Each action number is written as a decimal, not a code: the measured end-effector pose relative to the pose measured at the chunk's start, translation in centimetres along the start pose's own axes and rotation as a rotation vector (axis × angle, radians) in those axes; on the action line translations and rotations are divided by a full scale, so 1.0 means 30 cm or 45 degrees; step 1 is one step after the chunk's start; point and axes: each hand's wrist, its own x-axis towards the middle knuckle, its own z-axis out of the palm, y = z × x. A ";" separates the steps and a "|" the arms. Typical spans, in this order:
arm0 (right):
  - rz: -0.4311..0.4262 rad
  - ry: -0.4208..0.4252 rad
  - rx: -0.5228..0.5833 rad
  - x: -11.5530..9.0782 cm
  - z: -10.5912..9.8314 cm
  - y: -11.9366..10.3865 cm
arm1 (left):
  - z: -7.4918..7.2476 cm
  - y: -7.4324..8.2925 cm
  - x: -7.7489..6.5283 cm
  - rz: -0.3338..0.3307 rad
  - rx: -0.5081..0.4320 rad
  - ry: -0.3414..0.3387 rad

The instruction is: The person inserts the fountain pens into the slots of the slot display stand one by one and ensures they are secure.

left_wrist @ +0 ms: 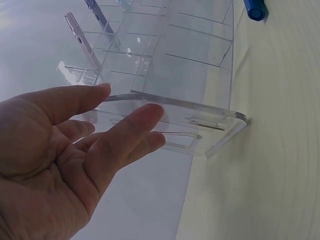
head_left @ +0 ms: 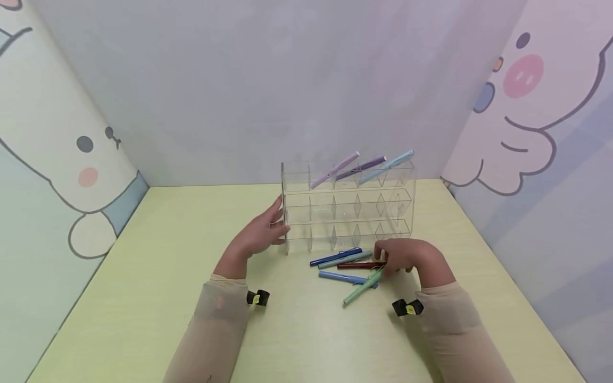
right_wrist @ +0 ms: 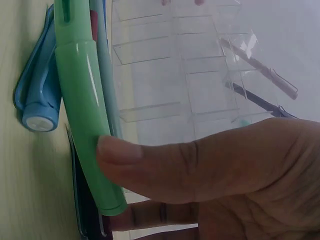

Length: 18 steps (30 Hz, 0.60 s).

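A clear acrylic rack (head_left: 298, 230) with tiered compartments stands at the middle of the table. Its left side panel (left_wrist: 220, 120) is where my left hand (head_left: 261, 231) rests, fingers loosely extended against it. In front of the rack's right end, my right hand (head_left: 404, 254) pinches one end of a green pen (right_wrist: 82, 100) between thumb and fingers; the pen slants toward me. Close beside it lie a dark red pen (head_left: 356, 265) and a light blue pen (head_left: 342, 276). A navy blue pen (head_left: 330, 259) and a grey-teal pen (head_left: 342, 259) lie nearer the rack.
In the rack's top tier lean a lilac pen (head_left: 335, 170), a purple pen (head_left: 361, 168) and a pale blue pen (head_left: 387, 166). The pale wooden table (head_left: 167, 255) meets a plain back wall (head_left: 239, 96), with cartoon-printed panels on both sides.
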 end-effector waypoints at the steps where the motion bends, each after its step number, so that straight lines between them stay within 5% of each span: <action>1: -0.004 0.001 -0.009 0.001 0.001 -0.003 | 0.000 -0.001 0.000 0.002 0.002 0.001; 10: -0.075 0.041 -0.093 0.024 0.006 0.006 | 0.002 0.004 -0.003 0.002 0.013 0.000; 18: -0.026 0.152 -0.110 0.007 -0.013 0.013 | -0.003 0.012 -0.004 0.028 0.001 -0.012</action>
